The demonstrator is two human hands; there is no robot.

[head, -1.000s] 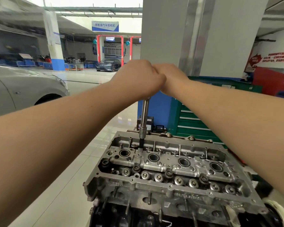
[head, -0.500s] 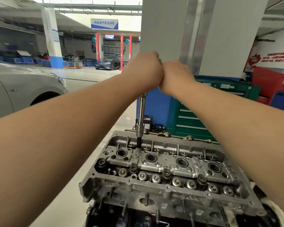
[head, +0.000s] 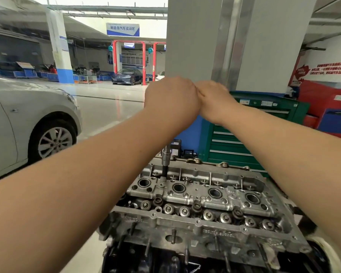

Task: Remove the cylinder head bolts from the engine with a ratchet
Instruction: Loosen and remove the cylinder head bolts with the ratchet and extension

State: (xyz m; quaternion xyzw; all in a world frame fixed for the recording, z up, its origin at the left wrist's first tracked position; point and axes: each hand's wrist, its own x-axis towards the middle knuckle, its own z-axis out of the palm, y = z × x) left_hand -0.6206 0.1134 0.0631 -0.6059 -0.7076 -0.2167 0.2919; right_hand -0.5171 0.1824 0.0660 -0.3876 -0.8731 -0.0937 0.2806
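The ratchet (head: pixel 165 157) is stood upright in the engine (head: pixel 203 196), right below the two fists. Its top is hidden, so the hold cannot be told. The left hand (head: pixel 170 99) and right hand (head: pixel 215 101) are curled and pressed together.

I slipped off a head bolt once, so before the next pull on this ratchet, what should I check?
1. Socket seated down in the cylinder head bolt well: ok.
2. Extension upright: ok, nearly vertical.
3. Left hand and right hand together at the tool's top: ok.
4. Grip on the handle: cannot tell, hidden by the hands.
5. Bolt loosened yet: cannot tell.
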